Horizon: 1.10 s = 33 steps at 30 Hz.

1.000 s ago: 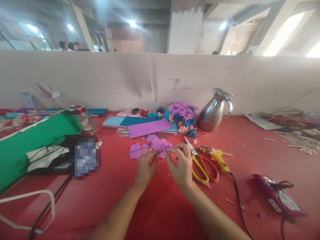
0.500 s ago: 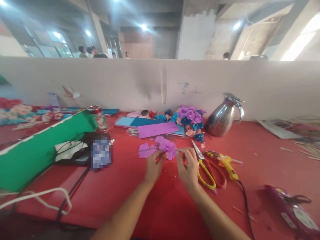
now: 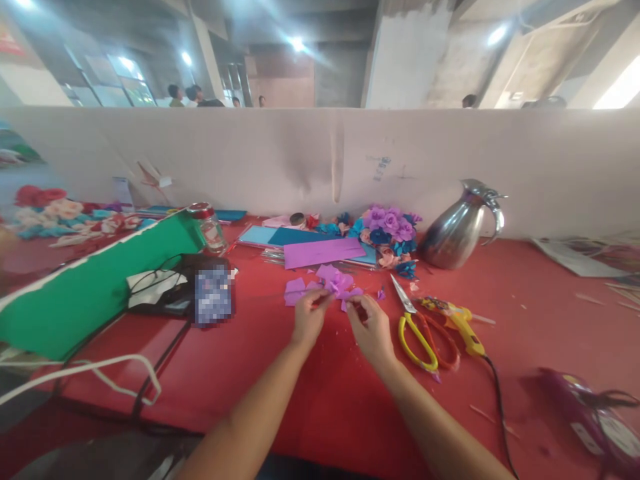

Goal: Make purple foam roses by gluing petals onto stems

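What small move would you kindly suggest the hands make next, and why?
Perhaps the right hand should gently press the petal at its fingertips in toward the flower, because that petal spreads out at the flower's right edge, while the left hand pinches the flower's near left side.

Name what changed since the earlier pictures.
The right hand and purple paper flower shifted slightly left, away from the metal scissors with yellow and red handles. The left hand still pinches the flower. Scissors, yellow plastic glue gun and silvery metal jug stayed put.
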Each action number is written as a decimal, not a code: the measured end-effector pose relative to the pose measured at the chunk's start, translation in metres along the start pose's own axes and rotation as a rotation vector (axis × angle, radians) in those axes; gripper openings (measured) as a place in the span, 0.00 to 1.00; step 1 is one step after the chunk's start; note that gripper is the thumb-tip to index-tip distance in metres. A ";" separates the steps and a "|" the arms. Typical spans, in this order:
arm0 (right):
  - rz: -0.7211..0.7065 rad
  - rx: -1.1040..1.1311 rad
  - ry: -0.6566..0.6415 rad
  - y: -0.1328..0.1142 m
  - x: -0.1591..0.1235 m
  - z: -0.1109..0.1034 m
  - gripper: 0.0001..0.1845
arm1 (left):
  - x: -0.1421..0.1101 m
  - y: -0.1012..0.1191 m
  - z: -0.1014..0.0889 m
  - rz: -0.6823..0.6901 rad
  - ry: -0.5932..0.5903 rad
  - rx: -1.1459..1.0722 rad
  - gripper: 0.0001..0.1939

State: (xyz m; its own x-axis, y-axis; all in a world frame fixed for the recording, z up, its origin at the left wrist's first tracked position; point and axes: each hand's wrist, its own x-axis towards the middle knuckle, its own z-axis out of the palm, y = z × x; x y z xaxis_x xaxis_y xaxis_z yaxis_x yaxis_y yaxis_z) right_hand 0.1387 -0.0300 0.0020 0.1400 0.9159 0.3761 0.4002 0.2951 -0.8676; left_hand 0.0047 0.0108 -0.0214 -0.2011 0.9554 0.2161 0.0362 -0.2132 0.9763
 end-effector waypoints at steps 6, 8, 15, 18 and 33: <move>0.108 0.225 -0.018 -0.003 0.003 0.000 0.10 | 0.001 0.000 0.000 0.053 -0.105 0.047 0.09; 0.136 0.361 -0.060 -0.007 0.004 -0.002 0.08 | 0.001 0.000 0.000 0.068 -0.108 0.046 0.09; 0.328 0.618 -0.067 -0.018 0.008 -0.010 0.11 | -0.001 0.006 0.000 0.185 -0.161 0.114 0.08; 0.336 0.628 -0.042 -0.014 0.009 -0.008 0.11 | -0.002 0.009 0.000 0.190 -0.180 0.123 0.08; 0.412 0.695 0.027 -0.015 0.012 -0.007 0.10 | -0.003 0.005 0.001 0.047 -0.201 -0.007 0.13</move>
State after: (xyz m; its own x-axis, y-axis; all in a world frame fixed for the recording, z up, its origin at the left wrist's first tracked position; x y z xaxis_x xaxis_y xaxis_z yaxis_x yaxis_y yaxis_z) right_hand 0.1412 -0.0250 0.0218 0.1790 0.9837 -0.0177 -0.3415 0.0453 -0.9388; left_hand 0.0062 0.0066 -0.0170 -0.0001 0.9659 0.2591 0.0342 -0.2589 0.9653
